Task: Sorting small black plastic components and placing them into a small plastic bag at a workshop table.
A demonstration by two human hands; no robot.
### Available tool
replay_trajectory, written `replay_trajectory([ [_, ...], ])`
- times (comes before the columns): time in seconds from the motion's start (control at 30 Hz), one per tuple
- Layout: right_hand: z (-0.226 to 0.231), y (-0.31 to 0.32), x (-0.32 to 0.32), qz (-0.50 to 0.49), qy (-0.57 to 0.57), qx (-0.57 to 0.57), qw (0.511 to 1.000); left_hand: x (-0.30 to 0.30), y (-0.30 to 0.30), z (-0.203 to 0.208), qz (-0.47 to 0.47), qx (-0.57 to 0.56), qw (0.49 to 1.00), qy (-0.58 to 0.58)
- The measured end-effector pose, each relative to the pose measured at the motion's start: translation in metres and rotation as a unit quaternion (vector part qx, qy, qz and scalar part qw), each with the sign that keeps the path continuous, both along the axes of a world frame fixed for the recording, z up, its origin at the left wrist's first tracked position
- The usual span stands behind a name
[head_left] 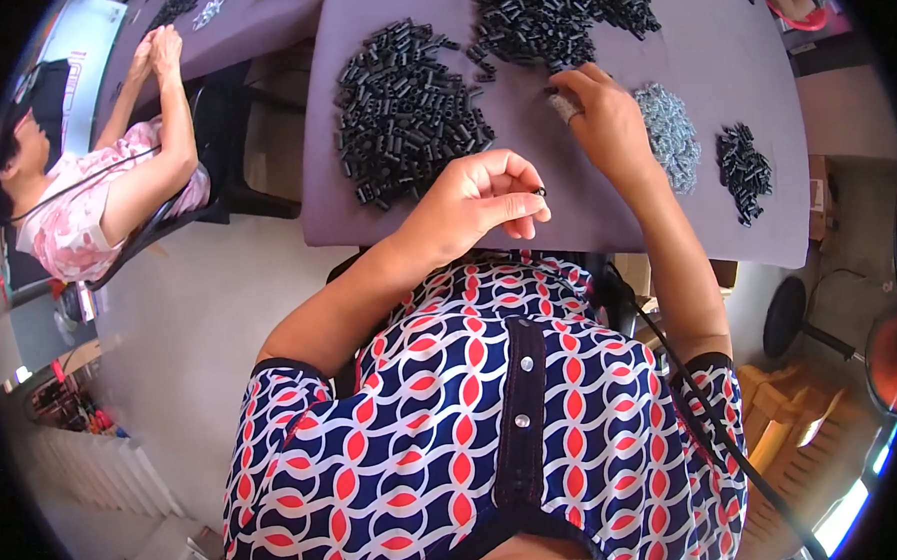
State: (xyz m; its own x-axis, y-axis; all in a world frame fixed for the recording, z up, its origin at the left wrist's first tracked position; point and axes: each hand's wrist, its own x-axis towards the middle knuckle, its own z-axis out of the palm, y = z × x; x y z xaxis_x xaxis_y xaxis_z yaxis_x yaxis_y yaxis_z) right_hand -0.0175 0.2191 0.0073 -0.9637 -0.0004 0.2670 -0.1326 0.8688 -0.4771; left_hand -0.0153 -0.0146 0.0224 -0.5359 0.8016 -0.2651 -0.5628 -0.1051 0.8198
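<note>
My left hand [480, 207] is closed above the table's near edge, pinching a small black cylindrical piece [539, 191] between thumb and fingertips; most of the piece is hidden. Farther out, my right hand [605, 118] reaches down to the table with its fingers curled, by the near edge of the far heap of black pieces [533, 26]. A pale wrap [565, 107] covers one of its digits. What its fingertips pinch is too small to make out. Left of my hands lies another large heap of short black tube-like pieces [406, 117].
A pile of small silvery metal parts [670, 135] lies beside my right wrist, with a smaller black pile [744, 172] to its right. The purple-grey table [356, 229] ends just before my body. At the left another person [104, 185] sits working at a separate table.
</note>
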Motion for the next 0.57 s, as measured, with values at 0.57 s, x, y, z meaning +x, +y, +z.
replay_trajectory([
  [0.57, 0.043, -0.02, 0.084, 0.062, -0.152, -0.473, 0.866, 0.0, 0.002, -0.007, -0.025, -0.032, 0.999, 0.033],
])
